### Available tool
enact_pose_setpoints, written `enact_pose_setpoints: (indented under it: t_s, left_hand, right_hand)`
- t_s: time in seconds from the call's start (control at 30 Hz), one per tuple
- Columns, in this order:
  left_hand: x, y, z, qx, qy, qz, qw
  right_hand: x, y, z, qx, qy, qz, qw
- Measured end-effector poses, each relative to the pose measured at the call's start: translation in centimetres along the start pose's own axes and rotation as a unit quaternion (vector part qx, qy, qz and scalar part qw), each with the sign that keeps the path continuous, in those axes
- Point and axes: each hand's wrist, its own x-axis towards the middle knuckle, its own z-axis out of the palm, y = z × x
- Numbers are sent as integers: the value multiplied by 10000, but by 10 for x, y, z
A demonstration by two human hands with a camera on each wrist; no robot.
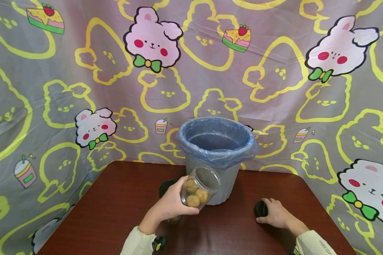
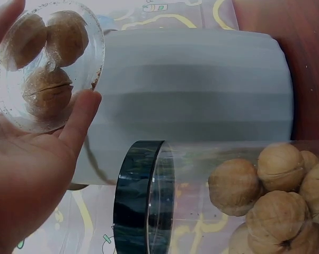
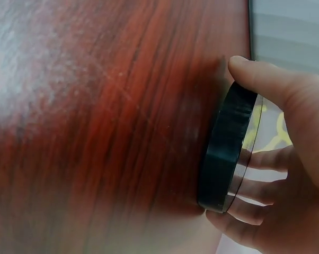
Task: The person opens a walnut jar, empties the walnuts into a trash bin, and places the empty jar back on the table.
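Observation:
My left hand [image 1: 170, 202] grips a clear plastic jar [image 1: 208, 177] without a lid, its open mouth tilted up and to the right. Several walnuts [image 1: 193, 201] lie low inside it, and the left wrist view shows three of them through the round base. My right hand [image 1: 278, 214] holds a black-rimmed lid [image 3: 226, 148] by its edge, right at the tabletop, with thumb and fingers on opposite sides. Behind my left hand stands a second jar with a black lid [image 2: 138, 196] and several walnuts [image 2: 278, 211] inside, mostly hidden in the head view.
A grey bin [image 1: 225, 186] lined with a blue plastic bag [image 1: 217, 156] stands toward the back of the dark red wooden table [image 1: 124, 198], just beyond the held jar. A patterned cloth [image 1: 210, 78] hangs behind and along both sides of the table.

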Motion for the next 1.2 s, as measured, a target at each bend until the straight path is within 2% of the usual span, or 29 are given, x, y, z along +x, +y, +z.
enact_pose_setpoints:
  t_s: [0.57,0.83,1.03,1.2]
  left_hand:
    - [0,0,-2,23,52,-2,10000]
    - [-1,4,-7,-144,82,-142,9998]
    - [1,3,-11,-134,96,-123,9998]
    - [1,3,-18,-188,189,-84,9996]
  right_hand:
    - [-3,-4,4,-197,199,-59,9996]
    - [-3,-3,4,-79,-27,90,9999]
    - [-4,-4,-1,43,-23,-52,10000]
    - [-2,-12,-13,216,49,-257,9994]
